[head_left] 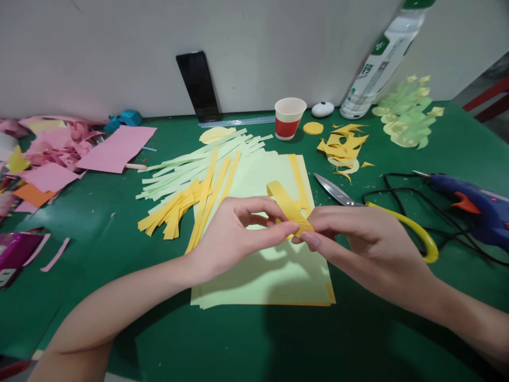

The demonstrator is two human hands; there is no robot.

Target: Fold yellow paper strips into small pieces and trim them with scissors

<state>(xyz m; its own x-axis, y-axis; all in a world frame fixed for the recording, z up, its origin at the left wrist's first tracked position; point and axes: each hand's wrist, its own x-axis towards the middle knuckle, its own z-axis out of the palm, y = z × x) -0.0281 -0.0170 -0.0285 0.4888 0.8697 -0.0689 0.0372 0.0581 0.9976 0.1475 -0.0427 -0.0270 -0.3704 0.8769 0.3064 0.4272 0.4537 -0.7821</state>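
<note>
A yellow paper strip [287,202], bent into a loop, is pinched between my two hands above a stack of pale green paper sheets [254,289]. My left hand [246,223] grips it from the left with thumb and fingertips. From the right, my right hand [358,236] pinches its lower end; my fingers partly hide the strip. Longer yellow strips [214,196] lie on the sheets left of my hands, beside short yellow pieces [175,209] and many pale green strips [178,172]. Scissors [338,191] with yellow handles lie partly behind my right hand.
A blue glue gun [473,199] with a black cord is at right. Behind stand a paper cup [288,124], a phone [199,87], a bottle [384,63] and pale green paper flowers [411,116]. Yellow scraps [344,146] lie near the cup; pink paper [119,148] and a purple object [18,254] are left.
</note>
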